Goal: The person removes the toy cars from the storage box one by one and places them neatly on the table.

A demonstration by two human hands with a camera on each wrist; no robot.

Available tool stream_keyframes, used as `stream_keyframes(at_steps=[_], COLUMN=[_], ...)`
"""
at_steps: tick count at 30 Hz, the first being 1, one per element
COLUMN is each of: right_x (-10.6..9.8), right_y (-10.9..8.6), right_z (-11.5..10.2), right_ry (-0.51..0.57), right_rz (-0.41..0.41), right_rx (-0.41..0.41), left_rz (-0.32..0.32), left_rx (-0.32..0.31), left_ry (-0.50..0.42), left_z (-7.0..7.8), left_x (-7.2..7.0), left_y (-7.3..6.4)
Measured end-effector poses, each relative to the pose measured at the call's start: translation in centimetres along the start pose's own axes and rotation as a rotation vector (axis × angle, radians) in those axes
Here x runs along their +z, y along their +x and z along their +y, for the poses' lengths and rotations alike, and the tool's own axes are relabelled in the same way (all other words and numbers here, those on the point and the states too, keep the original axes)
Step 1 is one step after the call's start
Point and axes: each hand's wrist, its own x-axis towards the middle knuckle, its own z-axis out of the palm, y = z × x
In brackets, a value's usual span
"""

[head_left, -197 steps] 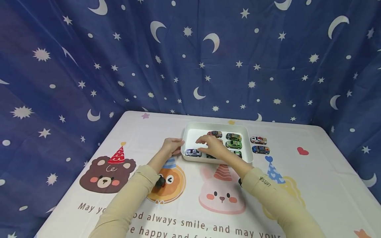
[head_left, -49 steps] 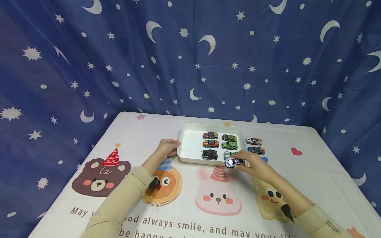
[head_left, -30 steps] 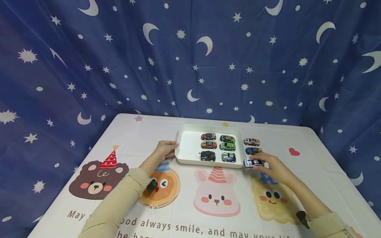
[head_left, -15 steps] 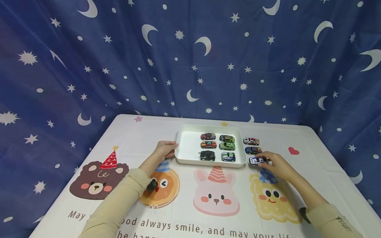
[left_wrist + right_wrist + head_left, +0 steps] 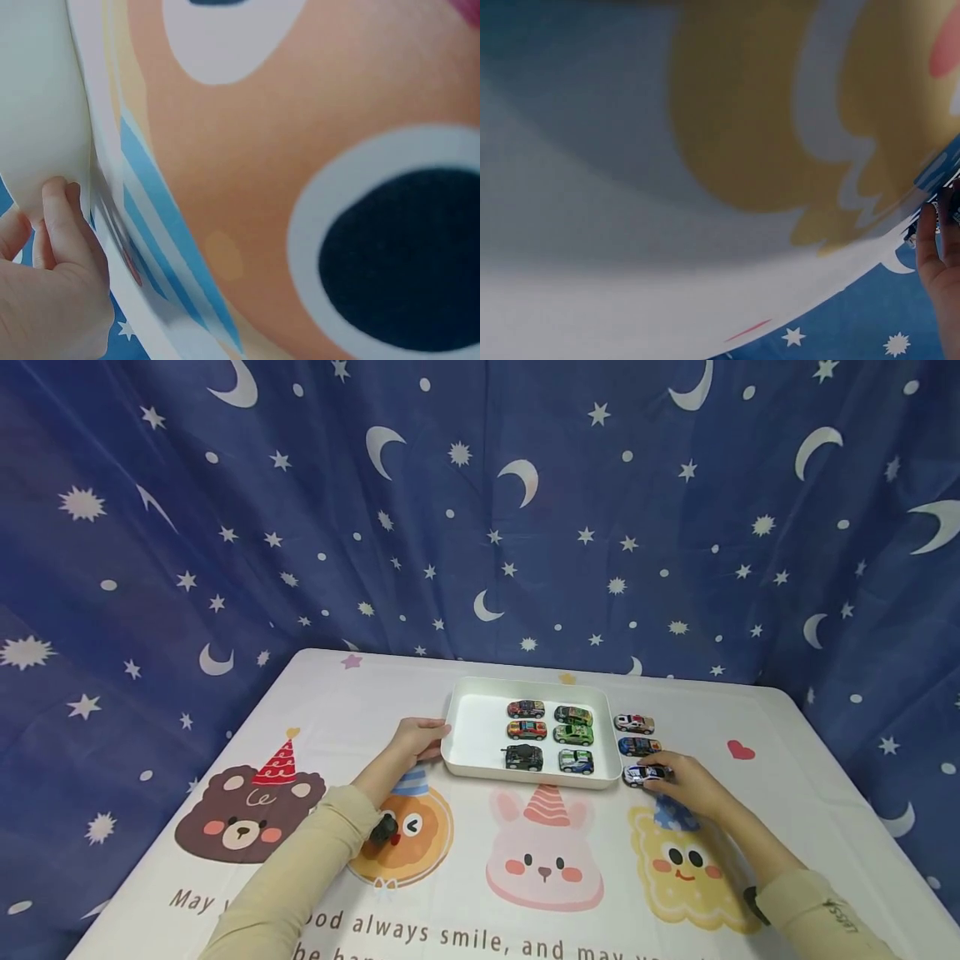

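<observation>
A white tray lies on the table, and my left hand pinches its left end between thumb and fingers. The left wrist view shows this hand gripping the tray's wall. Right of the tray, my right hand holds a white and blue toy car by its right end, at the table surface. Behind that car stand a blue toy car and a white and red toy car, in a column. Only part of the right hand appears in the right wrist view.
Inside the tray, two columns of toy cars include a black one, an orange one and a green one. The tray's left half shows bare floor. A printed white cloth covers the table; a blue star curtain hangs behind.
The white and blue car has gone from the tray's front left corner, over the right wall, to the table in front of the blue car, in my right hand. My left hand has stayed on the tray.
</observation>
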Motion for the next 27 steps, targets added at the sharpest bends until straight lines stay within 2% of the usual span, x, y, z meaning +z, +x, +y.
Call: stream_keyframes(at_steps=[16,27], right_x=[0.17,-0.04], right_y=[0.34,0.43], right_z=[0.07,0.11], right_ry=[-0.022,-0.048], right_rz=[-0.006,-0.026], right_rx=[-0.005,0.0], left_rz=[0.007,0.002], left_rx=[0.009,0.008], left_ry=[0.012,-0.017], left_z=[-0.1,-0.23], left_x=[0.04,0.13], left_y=[0.12,0.04])
